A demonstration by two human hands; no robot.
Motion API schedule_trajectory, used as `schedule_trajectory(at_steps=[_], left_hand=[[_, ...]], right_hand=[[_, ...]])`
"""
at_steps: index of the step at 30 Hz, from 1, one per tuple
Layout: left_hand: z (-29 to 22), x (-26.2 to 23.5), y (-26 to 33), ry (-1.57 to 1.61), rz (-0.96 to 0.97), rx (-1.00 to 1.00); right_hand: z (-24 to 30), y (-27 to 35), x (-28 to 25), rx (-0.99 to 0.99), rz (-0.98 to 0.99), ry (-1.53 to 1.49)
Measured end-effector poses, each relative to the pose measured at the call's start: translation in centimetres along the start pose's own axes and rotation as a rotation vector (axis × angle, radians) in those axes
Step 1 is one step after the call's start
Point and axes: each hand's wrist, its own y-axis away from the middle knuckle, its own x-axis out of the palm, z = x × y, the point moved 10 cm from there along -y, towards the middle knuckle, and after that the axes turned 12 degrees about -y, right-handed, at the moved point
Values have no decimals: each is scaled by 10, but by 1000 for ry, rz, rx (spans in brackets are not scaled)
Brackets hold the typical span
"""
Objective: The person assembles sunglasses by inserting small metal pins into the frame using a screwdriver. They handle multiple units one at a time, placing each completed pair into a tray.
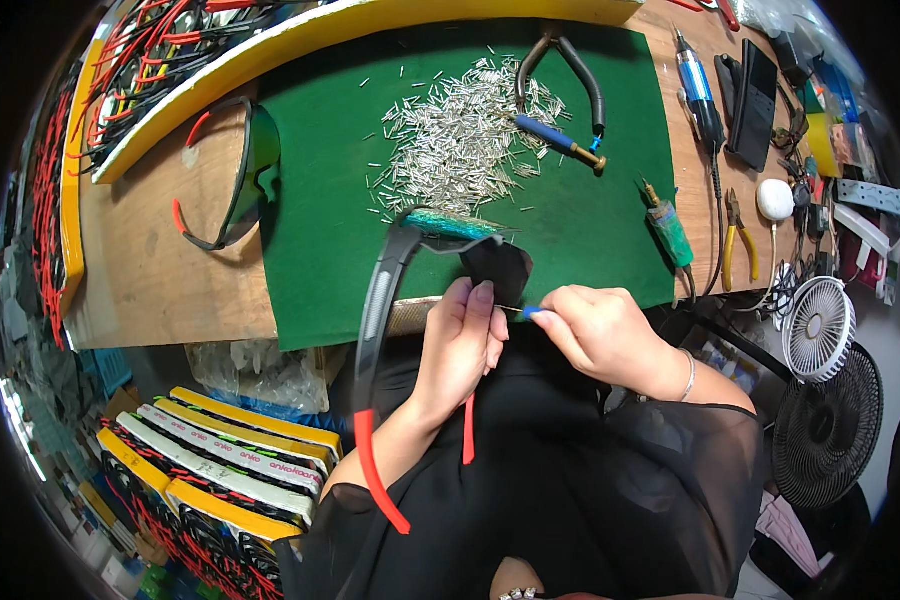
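Note:
My left hand is closed on a pair of sunglasses, gripping it by a dark part near one side of the lens. The sunglasses have a black frame, a teal mirrored lens and red temple ends. Pinched in my right hand is a small screwdriver with a blue end. Its thin shaft points left toward my left fingers; the tip is hidden there. Just beyond the sunglasses, a pile of small silver pins lies on the green mat.
Black-handled pliers and a blue-handled tool with a brass head lie beside the pins. Other glasses rest left. At right are a green-handled tool, yellow cutters, a blue corded tool and fans. Yellow-edged trays stand lower left.

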Motion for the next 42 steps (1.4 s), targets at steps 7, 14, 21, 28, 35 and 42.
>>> schedule_trajectory(at_steps=[7, 14, 21, 28, 35, 42], left_hand=[[-3, 4, 1, 0, -22, 4], [-2, 5, 1, 22, -5, -38], [3, 2, 1, 41, 20, -90], [1, 3, 1, 28, 39, -74], [1, 2, 1, 35, 22, -80], [2, 3, 1, 42, 26, -63]], right_hand=[[1, -1, -13, 100, -99, -176], [6, -2, -18, 30, -127, -162], [5, -1, -10, -3, -78, -33], [-2, 0, -8, 35, -69, -94], [1, -6, -14, 71, -121, -149], [11, -3, -18, 8, -138, -139]])
